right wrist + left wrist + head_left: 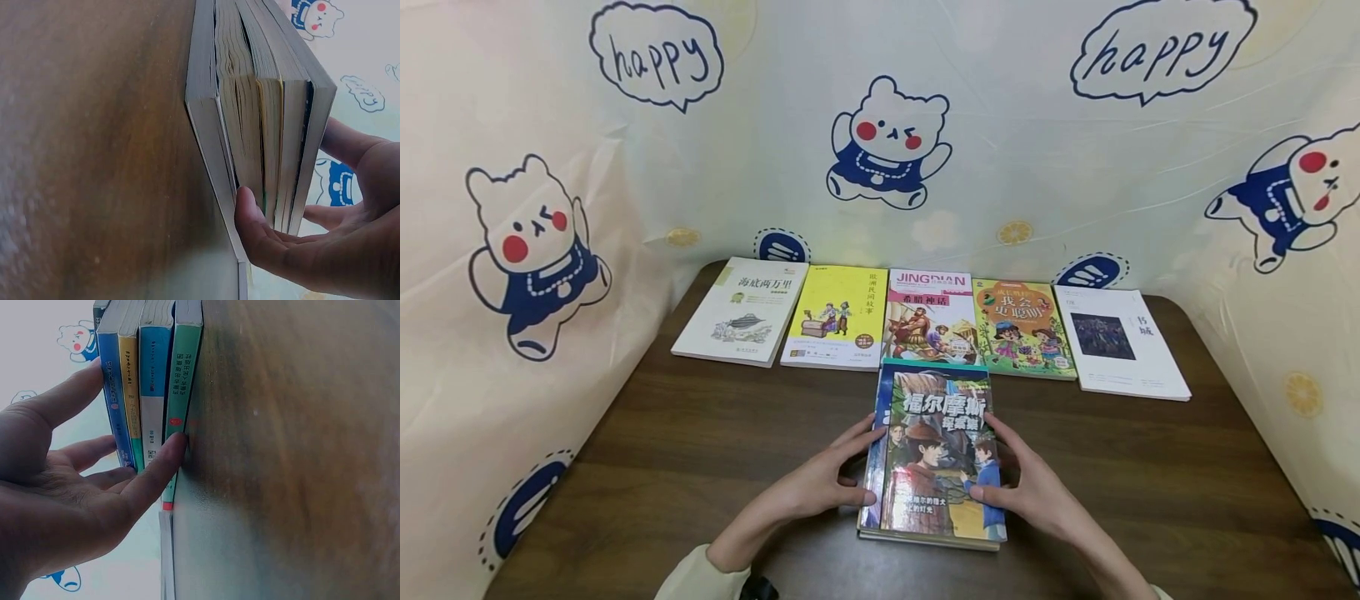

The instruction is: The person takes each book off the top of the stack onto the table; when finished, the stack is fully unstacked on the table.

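Note:
A stack of several books [943,475] lies on the table, a comic-style cover with white Chinese title uppermost. My left hand [820,479] rests against its left side, fingers spread; in the left wrist view its fingertips touch a blue spine [114,394] and the lowest, green spine [182,369]. On the right side my right hand [1037,483] presses the page edges with spread fingers, and its thumb reaches over the top cover. The right wrist view shows one fingertip against the page edges [240,125] low in the stack. Parts of both hands' other fingers are hidden.
Behind the stack, several books lie flat in a row: a white one [745,312], a yellow one [831,317], a pink-titled one [928,317], a green-and-orange one [1026,329] and another white one [1120,342]. A printed curtain [775,167] surrounds the brown table [700,442].

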Demonstrator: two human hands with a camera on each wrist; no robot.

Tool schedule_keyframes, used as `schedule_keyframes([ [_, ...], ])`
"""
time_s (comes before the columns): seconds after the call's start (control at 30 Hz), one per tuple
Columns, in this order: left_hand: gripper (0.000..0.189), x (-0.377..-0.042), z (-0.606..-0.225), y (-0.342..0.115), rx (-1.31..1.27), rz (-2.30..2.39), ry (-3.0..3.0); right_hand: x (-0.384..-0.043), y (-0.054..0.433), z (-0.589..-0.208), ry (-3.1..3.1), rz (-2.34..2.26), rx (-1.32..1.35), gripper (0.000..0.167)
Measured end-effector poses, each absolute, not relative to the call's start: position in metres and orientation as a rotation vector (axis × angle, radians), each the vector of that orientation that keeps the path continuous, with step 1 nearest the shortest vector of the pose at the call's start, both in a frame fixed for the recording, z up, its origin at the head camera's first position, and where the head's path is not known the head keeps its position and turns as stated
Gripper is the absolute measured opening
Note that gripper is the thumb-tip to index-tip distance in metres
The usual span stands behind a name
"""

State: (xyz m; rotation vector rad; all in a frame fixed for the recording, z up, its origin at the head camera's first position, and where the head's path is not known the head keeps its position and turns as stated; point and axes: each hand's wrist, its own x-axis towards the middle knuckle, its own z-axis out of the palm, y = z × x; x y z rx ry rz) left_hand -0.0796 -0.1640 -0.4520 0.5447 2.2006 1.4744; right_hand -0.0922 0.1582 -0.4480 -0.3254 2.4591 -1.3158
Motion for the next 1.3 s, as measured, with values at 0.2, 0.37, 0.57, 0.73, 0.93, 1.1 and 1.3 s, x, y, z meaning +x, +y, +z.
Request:
schedule_keyframes([
  [0.2,0.083,-0.079,-0.453,-0.164,0.557,1.472,2.206,-0.092,0.161,-0.447,2.44,-1.339,-0.347,0.089],
  [0.37,0.083,-0.079,-0.453,-0.164,0.572,1.475,2.207,-0.092,0.165,-0.446,2.418,-1.384,-0.352,0.087],
  [0.57,0.083,-0.079,-0.454,-0.164,0.579,1.463,2.22,-0.091,0.171,-0.447,2.395,-1.429,-0.398,0.084],
  [0.73,0.083,-0.079,-0.453,-0.164,0.575,1.45,2.226,-0.092,0.177,-0.447,2.376,-1.461,-0.388,0.083],
  [0.93,0.083,-0.08,-0.453,-0.165,0.568,1.441,2.226,-0.095,0.183,-0.444,2.326,-1.483,-0.351,0.084],
  [1.1,0.082,-0.081,-0.453,-0.165,0.572,1.431,2.232,-0.095,0.184,-0.441,2.287,-1.495,-0.364,0.081],
  [1.3,0.082,-0.08,-0.451,-0.165,0.571,1.437,2.226,-0.095,0.188,-0.441,2.249,-1.522,-0.453,0.074],
])
